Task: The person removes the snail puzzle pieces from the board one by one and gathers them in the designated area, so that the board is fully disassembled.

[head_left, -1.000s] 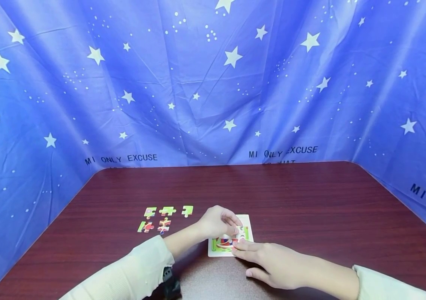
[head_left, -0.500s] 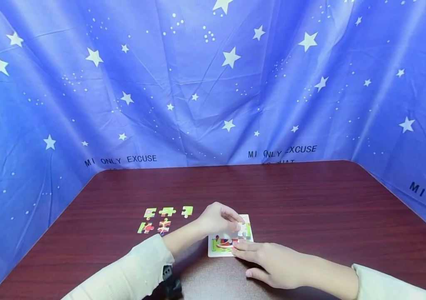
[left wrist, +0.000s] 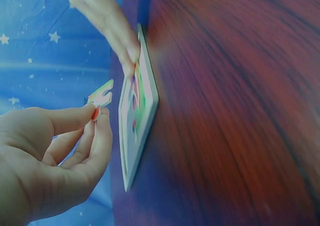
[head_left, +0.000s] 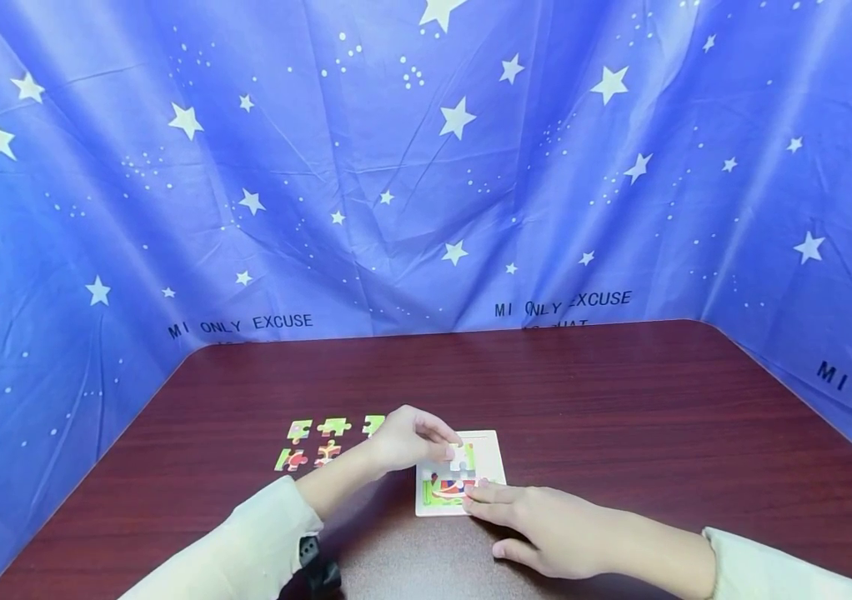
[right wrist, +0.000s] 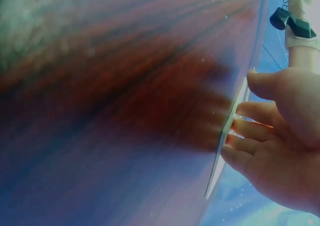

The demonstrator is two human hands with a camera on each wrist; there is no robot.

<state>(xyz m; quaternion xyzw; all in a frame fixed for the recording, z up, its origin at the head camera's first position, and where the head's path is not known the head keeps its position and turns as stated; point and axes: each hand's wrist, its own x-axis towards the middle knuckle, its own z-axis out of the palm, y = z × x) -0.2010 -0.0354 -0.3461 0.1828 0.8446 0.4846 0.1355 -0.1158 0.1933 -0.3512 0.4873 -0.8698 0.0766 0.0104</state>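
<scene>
Black lettering (head_left: 241,326) on the blue curtain (head_left: 366,167) reads "MI ONLY EXCUSE" twice, once creased. Farther right, "MI ON" and "IS" show.

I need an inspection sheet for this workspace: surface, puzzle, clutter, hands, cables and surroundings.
Surface: dark red-brown table with wood grain.
Puzzle: white tray, flat on the table, coloured picture along its near side; five loose pieces in two rows left of it, some partly hidden.
Clutter: nothing seen.
Left hand: pinches a held piece above the tray, not touching it.
Right hand: fingers extended, tips resting on the tray's near right part.
Cables: nothing seen.
Surroundings: blue star-print curtain behind the table and along both sides; black device at the left wrist.
</scene>
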